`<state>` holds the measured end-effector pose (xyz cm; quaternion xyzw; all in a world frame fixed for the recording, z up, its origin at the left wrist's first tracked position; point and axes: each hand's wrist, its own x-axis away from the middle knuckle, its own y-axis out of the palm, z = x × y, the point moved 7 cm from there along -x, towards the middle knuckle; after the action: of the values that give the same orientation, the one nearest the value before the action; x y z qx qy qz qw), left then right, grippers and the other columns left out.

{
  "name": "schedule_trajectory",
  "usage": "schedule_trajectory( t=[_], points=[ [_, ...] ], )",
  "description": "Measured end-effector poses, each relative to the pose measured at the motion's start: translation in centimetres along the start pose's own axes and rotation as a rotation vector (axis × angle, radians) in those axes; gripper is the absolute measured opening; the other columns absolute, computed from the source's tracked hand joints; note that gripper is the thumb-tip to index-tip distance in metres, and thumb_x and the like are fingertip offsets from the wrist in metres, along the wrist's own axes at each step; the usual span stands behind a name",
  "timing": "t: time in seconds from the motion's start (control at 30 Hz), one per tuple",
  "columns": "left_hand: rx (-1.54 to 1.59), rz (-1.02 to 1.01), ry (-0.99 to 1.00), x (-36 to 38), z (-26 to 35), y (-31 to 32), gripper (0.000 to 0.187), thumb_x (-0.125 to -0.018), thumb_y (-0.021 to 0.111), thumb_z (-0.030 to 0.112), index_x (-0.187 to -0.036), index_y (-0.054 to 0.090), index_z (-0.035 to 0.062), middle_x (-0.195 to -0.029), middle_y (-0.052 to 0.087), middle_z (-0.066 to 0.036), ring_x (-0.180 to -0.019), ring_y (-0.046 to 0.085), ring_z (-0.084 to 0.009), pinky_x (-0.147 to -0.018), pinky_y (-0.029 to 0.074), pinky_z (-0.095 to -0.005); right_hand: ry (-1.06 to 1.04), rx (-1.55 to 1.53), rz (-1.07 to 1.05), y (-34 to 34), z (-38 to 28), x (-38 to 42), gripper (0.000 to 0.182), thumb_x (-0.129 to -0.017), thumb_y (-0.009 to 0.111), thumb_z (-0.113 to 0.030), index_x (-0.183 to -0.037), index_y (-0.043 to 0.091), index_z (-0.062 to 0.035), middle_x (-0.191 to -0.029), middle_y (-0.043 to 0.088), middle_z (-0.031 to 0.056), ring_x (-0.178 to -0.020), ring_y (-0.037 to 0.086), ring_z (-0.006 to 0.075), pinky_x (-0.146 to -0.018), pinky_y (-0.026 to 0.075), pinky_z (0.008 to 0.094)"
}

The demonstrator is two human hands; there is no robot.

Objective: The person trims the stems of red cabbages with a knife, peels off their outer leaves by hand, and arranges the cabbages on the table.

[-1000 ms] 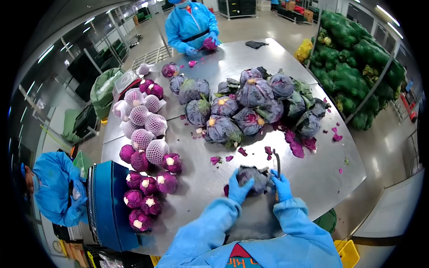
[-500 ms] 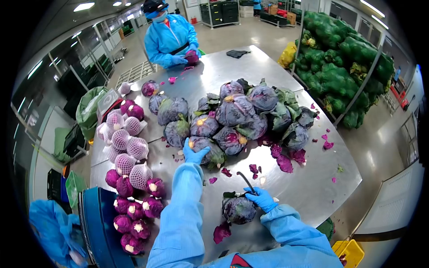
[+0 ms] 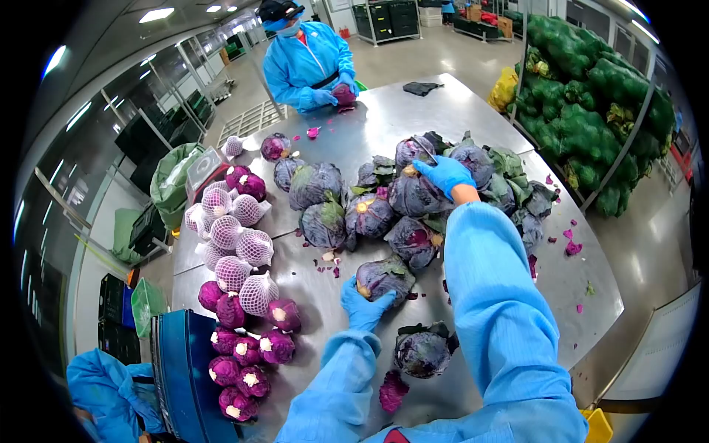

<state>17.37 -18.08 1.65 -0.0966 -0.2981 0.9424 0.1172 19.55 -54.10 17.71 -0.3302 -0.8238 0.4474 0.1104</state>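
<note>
My left hand [image 3: 365,304], in a blue glove, is wrapped round the lower left side of a purple cabbage [image 3: 391,275] with leafy outer layers, near the front of the pile. Farther back, my gloved right hand [image 3: 447,176] reaches over the pile with its fingertips at a large cabbage [image 3: 413,196]. A thin knife blade [image 3: 426,150] shows beyond its fingers; the handle is hidden. Another dark cabbage [image 3: 422,351] rests on the metal table [image 3: 332,399] between my forearms, beside a loose purple leaf [image 3: 393,391].
At left are net-wrapped cabbages [image 3: 255,247], peeled purple cabbages [image 3: 277,345] and a blue crate [image 3: 185,369]. Across the table a co-worker [image 3: 306,63] holds a purple cabbage [image 3: 343,94]. Green net sacks [image 3: 583,118] fill a rack at right.
My right hand has moved from beside the near cabbage up and forward to the pile. My left hand has drawn its cabbage out from the pile's edge towards me. The view has shifted.
</note>
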Motion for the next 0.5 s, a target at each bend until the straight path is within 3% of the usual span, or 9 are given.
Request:
schedule_trajectory(
  t=[0.07,0.17,0.23,0.27,0.3,0.33,0.37,0.43,0.5],
  points=[
    [-0.407,0.024,0.015,-0.8,2.6,-1.7,0.076,-0.069,0.082,0.037,-0.126,0.047,0.0012,-0.136,0.038,-0.023,-0.123,0.039,-0.0362,-0.107,0.031,-0.0389,0.026,-0.024,-0.119,0.6,0.0,1.8,0.073,-0.081,0.058,-0.061,-0.132,0.052,-0.0091,-0.123,0.059,0.0212,-0.113,0.056,0.0372,-0.096,0.044,0.0411],
    [0.204,0.134,0.416,-4.4,5.8,-1.1,0.067,-0.081,0.072,0.036,-0.132,0.044,0.0011,-0.132,0.044,-0.020,-0.125,0.042,-0.0316,-0.107,0.031,-0.0389,-0.100,-0.426,0.057,2.2,3.5,3.7,0.071,-0.080,0.069,-0.047,-0.133,0.050,-0.0041,-0.122,0.061,0.0174,-0.110,0.061,0.0275,-0.095,0.045,0.0349],
    [0.781,-0.247,0.067,-6.2,8.9,2.7,0.066,-0.091,0.060,0.036,-0.142,0.034,0.0030,-0.137,0.043,-0.019,-0.128,0.040,-0.0278,-0.108,0.030,-0.0375,-0.105,-0.756,0.039,1.4,5.2,6.7,0.064,-0.079,0.076,-0.028,-0.134,0.050,-0.0043,-0.120,0.063,0.0104,-0.105,0.060,0.0173,-0.093,0.046,0.0295],
    [0.810,-0.273,0.040,-8.1,9.1,5.1,0.068,-0.093,0.057,0.037,-0.146,0.028,0.0049,-0.140,0.040,-0.020,-0.130,0.038,-0.0264,-0.109,0.030,-0.0366,-0.054,-0.844,0.044,0.6,5.6,8.8,0.062,-0.078,0.077,-0.015,-0.134,0.050,-0.0040,-0.118,0.062,0.0061,-0.107,0.056,0.0128,-0.093,0.044,0.0278],
    [0.842,-0.304,0.018,-9.8,9.7,7.6,0.071,-0.095,0.054,0.039,-0.149,0.021,0.0068,-0.143,0.037,-0.020,-0.132,0.036,-0.0250,-0.109,0.029,-0.0357,-0.185,-0.832,0.151,0.9,7.3,9.8,0.061,-0.078,0.076,-0.013,-0.133,0.051,-0.0052,-0.112,0.064,0.0036,-0.087,0.061,0.0105,-0.076,0.050,0.0254],
    [0.727,-0.389,0.012,-9.2,13.7,7.3,0.075,-0.095,0.051,0.042,-0.151,0.014,0.0090,-0.146,0.032,-0.021,-0.135,0.033,-0.0289,-0.111,0.027,-0.0354,-0.035,-0.975,0.083,1.6,9.0,11.2,0.059,-0.080,0.075,-0.016,-0.133,0.051,-0.0063,-0.097,0.063,0.0000,-0.065,0.049,0.0067,-0.058,0.041,0.0226],
    [0.557,-0.376,0.164,-9.5,15.3,9.1,0.083,-0.087,0.064,0.037,-0.150,0.018,0.0080,-0.145,0.033,-0.022,-0.133,0.034,-0.0324,-0.111,0.027,-0.0372,0.126,-1.117,0.034,2.4,10.5,12.8,0.058,-0.082,0.074,-0.019,-0.134,0.051,-0.0074,-0.081,0.061,-0.0035,-0.044,0.038,0.0028,-0.040,0.031,0.0198],
    [0.532,-0.144,0.481,-7.4,17.6,10.1,0.090,-0.076,0.075,0.029,-0.147,0.024,0.0081,-0.141,0.035,-0.023,-0.132,0.035,-0.0355,-0.111,0.027,-0.0395,0.292,-1.252,0.111,3.4,13.3,15.1,0.037,-0.087,0.066,-0.042,-0.103,0.061,-0.0092,-0.058,0.048,-0.0030,-0.039,0.041,0.0063,-0.037,0.034,0.0226],
    [0.386,-0.061,0.595,-3.3,18.0,10.1,0.079,-0.070,0.078,0.018,-0.138,0.039,0.0044,-0.139,0.036,-0.018,-0.130,0.035,-0.0324,-0.112,0.027,-0.0409,0.501,-1.348,0.200,4.9,15.1,17.5,0.031,-0.087,0.066,-0.044,-0.086,0.054,-0.0150,-0.052,0.043,-0.0042,-0.037,0.040,0.0067,-0.035,0.033,0.0232]
  ],
)
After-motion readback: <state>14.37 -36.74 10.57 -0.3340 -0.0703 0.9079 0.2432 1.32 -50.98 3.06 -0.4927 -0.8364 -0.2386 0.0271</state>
